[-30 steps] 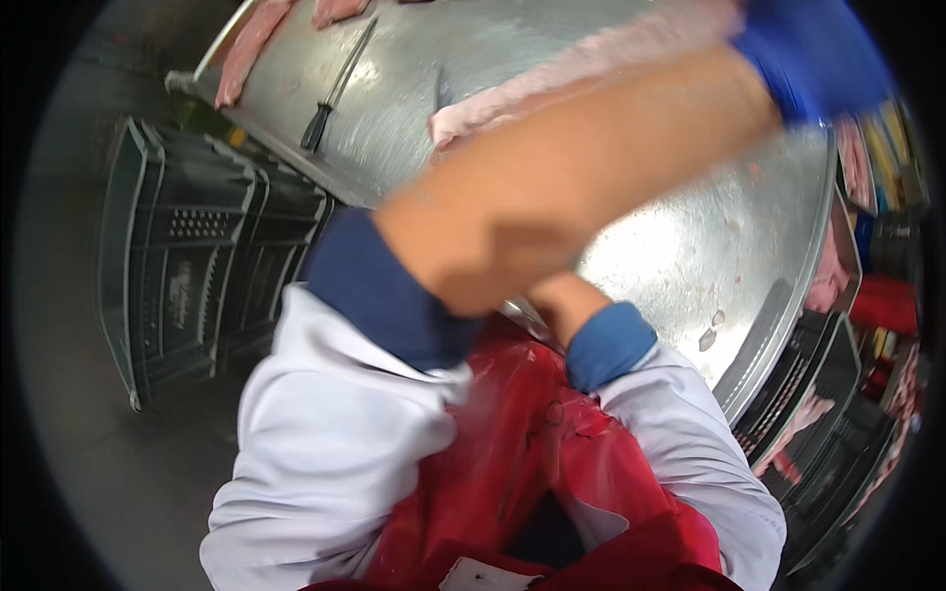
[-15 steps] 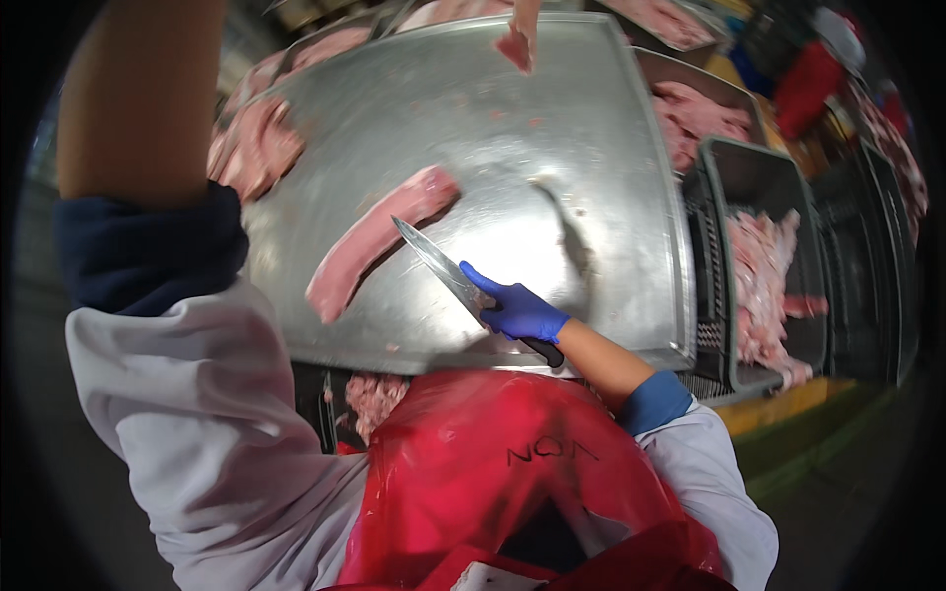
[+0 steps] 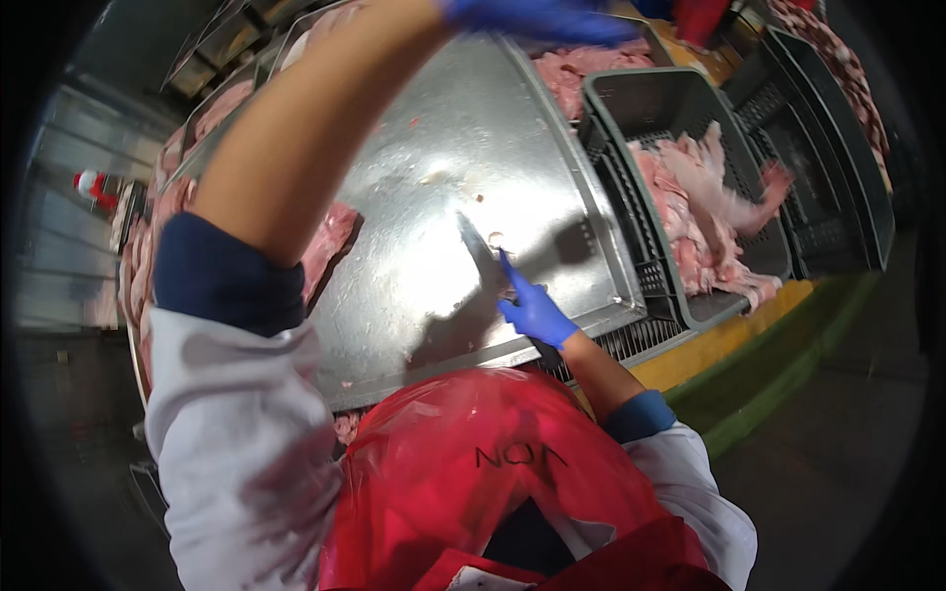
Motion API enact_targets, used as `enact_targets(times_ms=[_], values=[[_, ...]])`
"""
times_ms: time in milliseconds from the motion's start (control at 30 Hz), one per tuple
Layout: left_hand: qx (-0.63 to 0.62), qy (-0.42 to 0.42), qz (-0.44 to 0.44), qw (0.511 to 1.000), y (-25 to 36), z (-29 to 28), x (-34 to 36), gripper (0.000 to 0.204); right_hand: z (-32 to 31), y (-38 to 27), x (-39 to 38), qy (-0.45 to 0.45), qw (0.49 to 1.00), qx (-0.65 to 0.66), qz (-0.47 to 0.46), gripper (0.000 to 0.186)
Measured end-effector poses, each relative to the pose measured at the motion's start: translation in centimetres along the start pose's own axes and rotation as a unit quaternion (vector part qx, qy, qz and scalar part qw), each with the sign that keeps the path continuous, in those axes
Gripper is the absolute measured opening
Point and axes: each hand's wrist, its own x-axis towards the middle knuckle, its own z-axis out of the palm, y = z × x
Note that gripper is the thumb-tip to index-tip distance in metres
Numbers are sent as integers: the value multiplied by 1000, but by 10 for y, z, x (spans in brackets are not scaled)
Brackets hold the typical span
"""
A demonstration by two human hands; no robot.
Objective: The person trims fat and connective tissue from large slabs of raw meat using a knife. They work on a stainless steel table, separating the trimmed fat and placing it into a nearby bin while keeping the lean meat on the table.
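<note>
My right hand [image 3: 540, 313], in a blue glove, grips a knife [image 3: 479, 248] with its blade pointing away over the metal table [image 3: 424, 158]. The forefinger stretches forward along the knife. At the upper edge my left hand [image 3: 537, 20], gloved in blue and smeared by motion, reaches to the right with fingers stretched out and nothing visible in it. Its top is cut off by the frame. My left forearm partly covers a long pink piece of meat [image 3: 332, 241] on the table. In the grey crate [image 3: 687, 305] at right, a blurred pale strip of meat [image 3: 754, 212] lies over other pieces.
Another dark crate [image 3: 823, 148] stands farther right. A bin of meat [image 3: 591, 71] sits beyond the near crate, and trays with meat [image 3: 222, 108] line the table's far left side. A yellow ledge [image 3: 709, 340] runs under the crates.
My left arm has swung to the right across the table. The meat piece seen at the far edge has gone from there, and a blurred strip now shows in the crate. The view has turned rightward.
</note>
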Motion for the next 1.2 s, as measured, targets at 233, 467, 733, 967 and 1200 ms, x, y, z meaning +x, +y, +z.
enact_targets(times_ms=[233, 467, 733, 967, 1200], values=[[118, -165, -666, 718, -74, 64, -597, 114, 16, 7, 13, 6, 992, 116, 58, 87], [99, -64, -664, 739, 43, 127, -634, 103, 131, -48, 177, -34, 988, -121, -90, 84], [77, -82, -659, 744, 94, 149, -574, 74, 188, -89, 311, -43, 988, -143, 48, 85], [85, -94, -636, 762, 102, 148, -579, 62, 181, -125, 182, -117, 973, -111, 162, 84], [45, -122, -640, 758, 102, 145, -578, 76, 184, -141, 139, -132, 970, -94, 179, 83]])
